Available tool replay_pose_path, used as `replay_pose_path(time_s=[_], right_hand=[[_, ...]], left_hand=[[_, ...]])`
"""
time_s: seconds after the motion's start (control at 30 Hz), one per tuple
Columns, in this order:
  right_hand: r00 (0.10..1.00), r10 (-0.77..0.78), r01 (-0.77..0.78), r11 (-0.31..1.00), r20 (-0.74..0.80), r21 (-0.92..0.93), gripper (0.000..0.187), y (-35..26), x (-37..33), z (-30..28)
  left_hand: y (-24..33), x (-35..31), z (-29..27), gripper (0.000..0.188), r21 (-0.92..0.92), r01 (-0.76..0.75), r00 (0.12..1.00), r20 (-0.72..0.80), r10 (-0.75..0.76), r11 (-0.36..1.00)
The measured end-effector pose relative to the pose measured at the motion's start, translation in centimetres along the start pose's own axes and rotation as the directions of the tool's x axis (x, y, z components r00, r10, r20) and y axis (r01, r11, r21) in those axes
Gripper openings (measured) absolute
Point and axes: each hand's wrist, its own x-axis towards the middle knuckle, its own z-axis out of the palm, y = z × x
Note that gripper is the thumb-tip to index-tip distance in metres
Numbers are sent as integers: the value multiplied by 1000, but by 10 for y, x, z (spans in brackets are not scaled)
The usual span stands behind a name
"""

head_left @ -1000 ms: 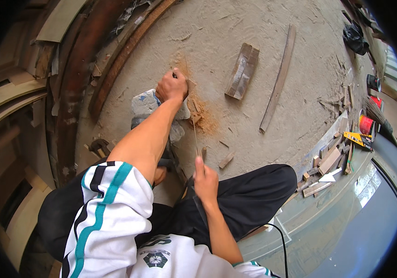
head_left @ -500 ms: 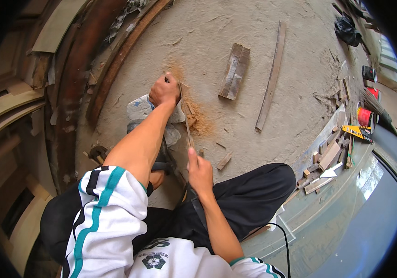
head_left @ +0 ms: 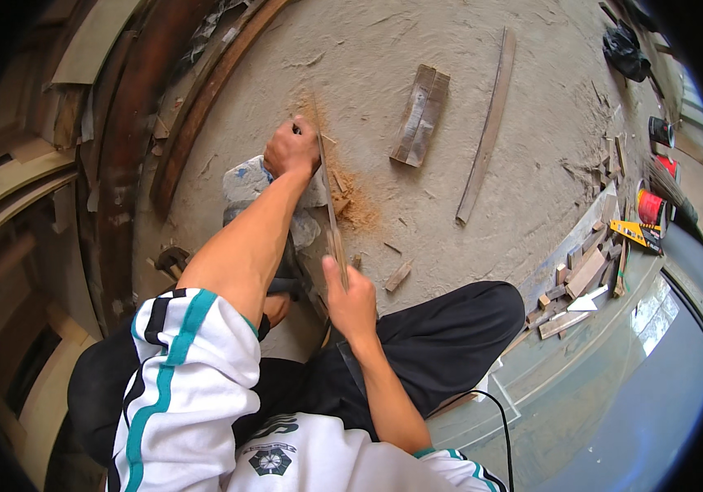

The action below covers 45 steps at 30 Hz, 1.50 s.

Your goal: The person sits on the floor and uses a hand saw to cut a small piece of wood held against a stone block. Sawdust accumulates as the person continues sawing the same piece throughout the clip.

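My right hand (head_left: pixel 351 300) is wrapped round the wooden handle of a handsaw (head_left: pixel 328 193). Its narrow blade runs away from me, close along the right side of my left hand (head_left: pixel 292 148). The left hand is closed over a pale, chipped block (head_left: pixel 245 182); a small dark end shows at its knuckles, but what it grips is mostly hidden. Orange-brown sawdust (head_left: pixel 360 211) lies on the floor right of the blade, with a small wood scrap (head_left: pixel 340 182) among it.
Two joined wood pieces (head_left: pixel 421 115) and a long thin strip (head_left: pixel 487 127) lie on the floor ahead. Offcuts (head_left: pixel 588 271) are heaped at the right near a yellow-and-black package (head_left: pixel 637 234) and a glass sheet (head_left: pixel 548 410). Long boards (head_left: pixel 212 98) stand along the left.
More of the saw blade now shows beyond my left hand, on its far side. The view has shifted slightly; both hands keep their grips.
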Motion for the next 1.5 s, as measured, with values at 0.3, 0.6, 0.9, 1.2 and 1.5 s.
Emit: replay_pose_path(time_s=[0.3,0.6,0.9,1.2,1.5], right_hand=[[989,142,-144,989,47,37,67,2,7,-7],[961,258,-273,947,103,173,72,19,-24,-25],[964,239,-257,950,118,176,68,9,-35,-28],[992,126,-128,989,32,79,63,6,-23,-15],[996,90,-89,996,-4,29,65,25,-45,-13]], left_hand=[[0,2,1,48,-9,-22,999,-25,21,1000],[3,4,1,47,-4,-16,999,-38,16,1000],[0,0,-1,47,-26,-18,1000,-17,17,1000],[-2,1,2,48,-2,-11,1000,-16,11,1000],[-1,2,1,48,-5,-7,1000,-22,7,1000]])
